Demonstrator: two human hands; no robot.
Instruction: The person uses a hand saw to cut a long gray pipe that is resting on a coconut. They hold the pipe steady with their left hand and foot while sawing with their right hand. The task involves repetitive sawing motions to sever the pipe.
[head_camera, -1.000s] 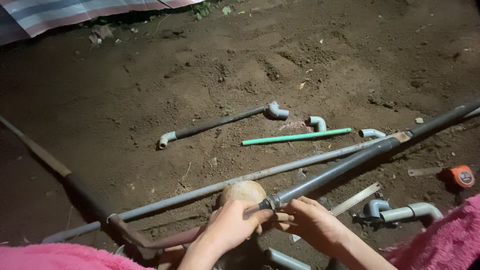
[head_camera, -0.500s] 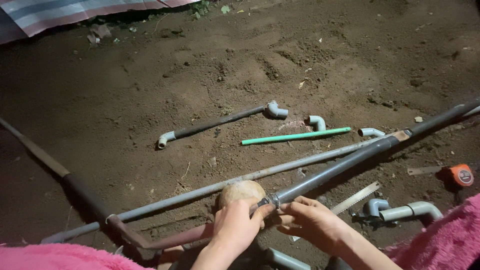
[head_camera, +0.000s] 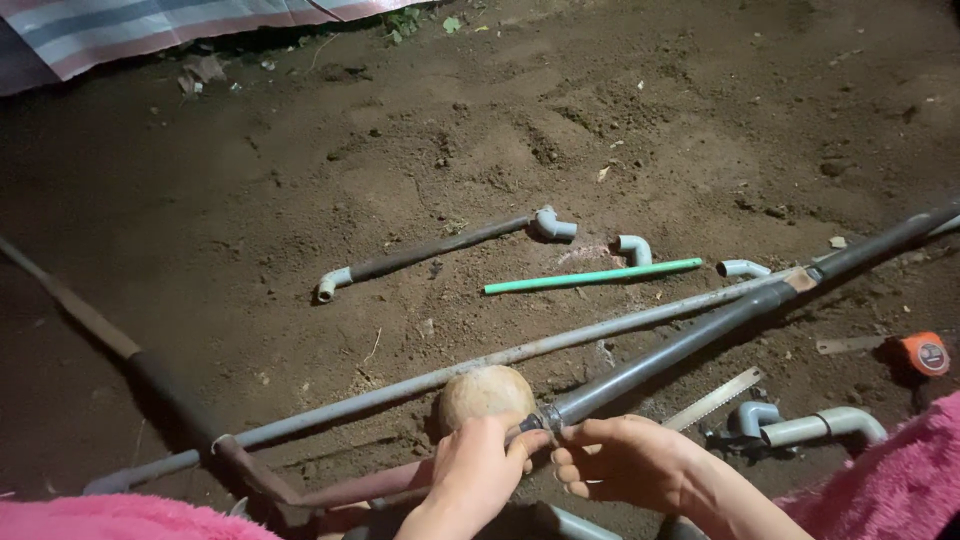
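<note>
Little has shifted since a second ago: your left hand (head_camera: 478, 462) and right hand (head_camera: 622, 462) remain pinched closed around the near end of the dark grey pipe (head_camera: 700, 335), beside a round stone (head_camera: 484, 397) on the soil. Fingers could slip, since the long pipe levers hard. Count three loose elbow fittings, one green rod (head_camera: 592, 276), one hacksaw blade (head_camera: 715, 397).

single head view, looking steeply down, close over dirt ground (head_camera: 420, 150)
</note>
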